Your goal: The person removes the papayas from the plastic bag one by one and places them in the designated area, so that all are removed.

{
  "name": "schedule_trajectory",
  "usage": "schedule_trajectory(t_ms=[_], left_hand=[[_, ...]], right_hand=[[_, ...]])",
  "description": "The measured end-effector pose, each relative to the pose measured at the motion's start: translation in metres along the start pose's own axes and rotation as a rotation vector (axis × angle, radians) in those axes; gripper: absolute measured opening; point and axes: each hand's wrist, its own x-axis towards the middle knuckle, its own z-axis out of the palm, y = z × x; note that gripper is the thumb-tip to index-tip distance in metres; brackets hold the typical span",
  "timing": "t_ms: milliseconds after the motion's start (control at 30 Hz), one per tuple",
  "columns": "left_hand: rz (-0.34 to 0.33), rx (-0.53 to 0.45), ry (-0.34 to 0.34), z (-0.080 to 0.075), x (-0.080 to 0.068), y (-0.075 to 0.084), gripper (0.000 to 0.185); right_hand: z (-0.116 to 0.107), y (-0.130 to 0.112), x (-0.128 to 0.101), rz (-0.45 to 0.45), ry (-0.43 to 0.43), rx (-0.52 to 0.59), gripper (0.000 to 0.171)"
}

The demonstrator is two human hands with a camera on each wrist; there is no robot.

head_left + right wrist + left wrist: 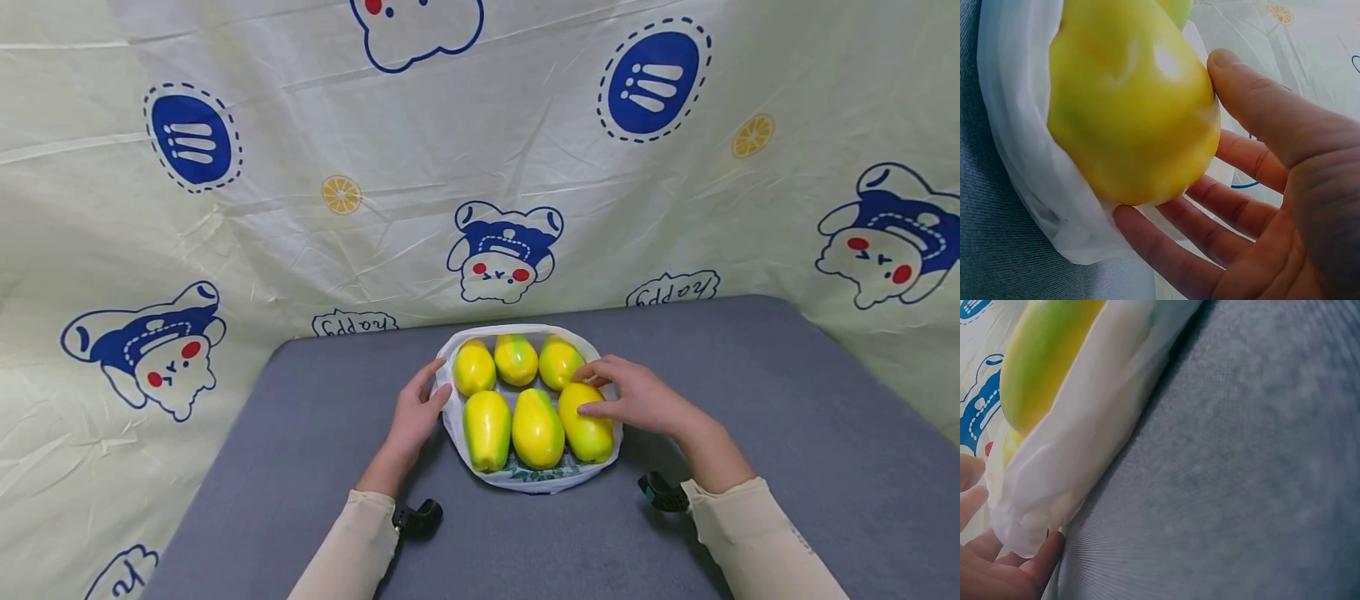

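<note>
Several yellow-green papayas lie in two rows in a shallow white dish (555, 486) wrapped in thin plastic, with green leaf print showing at its front. My right hand (637, 396) is around the front right papaya (588, 442), thumb on its upper side and fingers along the far side. The right wrist view has the fingers (1207, 234) spread around the rounded end of this papaya (1129, 112), one fingertip at the plastic. My left hand (416, 412) touches the dish's left rim with relaxed fingers. Fingertips (1054, 544) lie beneath the plastic-covered edge (1054, 469) in the left wrist view.
The dish stands on a grey cloth-covered table (315, 433), toward its far edge. Behind it hangs a pale curtain (285, 250) with blue cartoon prints. Black wrist cameras (418, 518) sit at both cuffs, low over the table.
</note>
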Motion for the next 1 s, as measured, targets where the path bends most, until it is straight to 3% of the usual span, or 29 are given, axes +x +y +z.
schedule_trajectory(t_ms=[200, 433, 1000], left_hand=[[-0.003, -0.014, 0.026, 0.001, 0.0, -0.006, 0.047], [0.003, -0.076, -0.003, 0.0, 0.003, -0.015, 0.052], [-0.03, -0.064, 0.007, -0.002, 0.002, -0.016, 0.049]], right_hand=[[0.0, 0.0, 0.001, 0.001, -0.044, 0.015, 0.056], [0.002, 0.003, 0.001, 0.006, -0.104, 0.029, 0.068], [0.007, 0.004, -0.005, -0.055, -0.267, 0.07, 0.1]])
